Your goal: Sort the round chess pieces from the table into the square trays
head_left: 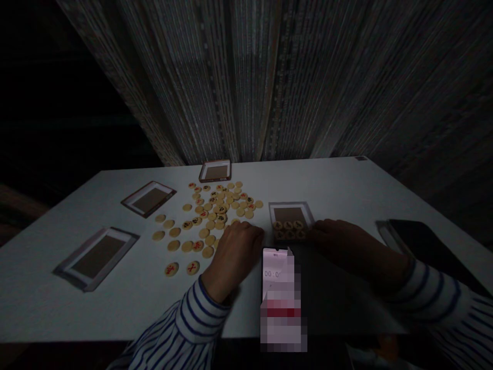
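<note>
My left hand is over the near right edge of a scattered group of xiangqi pieces. Its fingers are curled together, and whatever they hold is hidden. A shallow box stands just to its right, with two rows of xiangqi pieces lying in its near part. At the near right corner of that box is my right hand, fingers closed against the edge beside the pieces. Deep shadow covers most of this hand. The loose pieces are pale wooden discs, some showing red or black characters, others blank.
A phone showing a timer lies between my forearms. More shallow boxes stand at the near left, the left and the back. A dark flat object lies at the right. Behind the white table hangs a curtain.
</note>
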`<control>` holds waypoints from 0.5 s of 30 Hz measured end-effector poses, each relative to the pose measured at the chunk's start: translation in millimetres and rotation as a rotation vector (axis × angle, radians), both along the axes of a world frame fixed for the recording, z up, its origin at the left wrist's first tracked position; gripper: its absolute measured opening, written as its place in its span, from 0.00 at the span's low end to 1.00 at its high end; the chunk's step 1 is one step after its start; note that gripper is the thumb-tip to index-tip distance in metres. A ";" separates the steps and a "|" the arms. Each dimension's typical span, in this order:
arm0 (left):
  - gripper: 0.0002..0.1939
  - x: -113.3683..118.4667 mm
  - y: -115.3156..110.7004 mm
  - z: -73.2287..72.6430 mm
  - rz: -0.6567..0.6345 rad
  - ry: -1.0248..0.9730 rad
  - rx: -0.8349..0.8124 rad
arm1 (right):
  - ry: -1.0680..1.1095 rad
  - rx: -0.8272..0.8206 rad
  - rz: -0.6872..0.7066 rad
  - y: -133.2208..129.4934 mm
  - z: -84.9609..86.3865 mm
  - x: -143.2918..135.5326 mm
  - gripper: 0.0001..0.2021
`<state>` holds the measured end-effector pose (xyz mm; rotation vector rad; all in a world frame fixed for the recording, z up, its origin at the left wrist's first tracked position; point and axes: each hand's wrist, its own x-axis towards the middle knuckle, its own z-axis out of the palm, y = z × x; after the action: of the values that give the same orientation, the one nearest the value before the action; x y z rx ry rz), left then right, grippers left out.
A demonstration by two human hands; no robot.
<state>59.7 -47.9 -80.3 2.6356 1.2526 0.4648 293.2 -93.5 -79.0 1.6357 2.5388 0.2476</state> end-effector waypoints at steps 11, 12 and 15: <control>0.10 -8.2 -27.3 -21.2 0.072 -0.121 -0.061 | 0.120 -0.017 -0.036 0.8 -16.3 -6.9 0.09; 0.10 -7.6 -28.5 -22.8 0.078 -0.131 -0.062 | 0.133 -0.013 -0.034 0.3 -16.8 -6.6 0.09; 0.10 -5.1 -30.9 -28.1 0.091 -0.166 -0.065 | 0.187 -0.013 -0.040 -3.3 -16.7 -5.8 0.09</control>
<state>54.6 -78.8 -108.4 2.4388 1.3154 0.6321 287.4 -96.8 -95.7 1.7800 2.6298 0.0780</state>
